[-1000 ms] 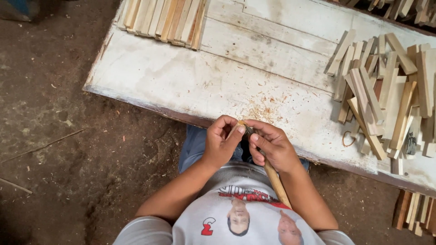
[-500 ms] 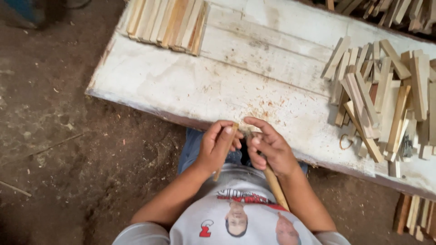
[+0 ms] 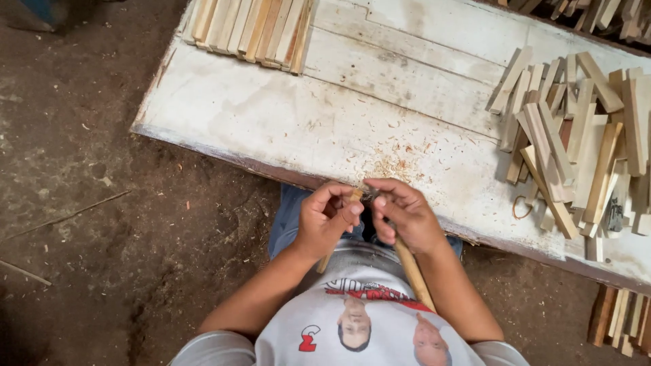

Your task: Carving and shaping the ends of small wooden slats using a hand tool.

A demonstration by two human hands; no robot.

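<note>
A small wooden stick (image 3: 354,197) sits pinched between both hands just at the near edge of the bench (image 3: 271,115), above the person's lap. The left hand (image 3: 327,218) curls around it, fingers (image 3: 351,207) closed on the stick with the thumb pressing near its tip. The right hand (image 3: 405,215) is wrapped tight around a long wooden-handled tool (image 3: 412,271), whose handle runs back toward the chest; its working end meets the stick, though the tip is too small to make out clearly.

A slip looks like the main risk: the tool's end works very close to the left thumb, and a sudden give in the thin wood could drive it into the fingers or snap the stick.

Fine shavings (image 3: 390,166) lie scattered on the bench just ahead of the hands. A loose heap of cut wooden slats (image 3: 576,142) lies to the right, a neater stack of slats (image 3: 251,30) at the far left corner, dirt floor (image 3: 88,203) beyond
</note>
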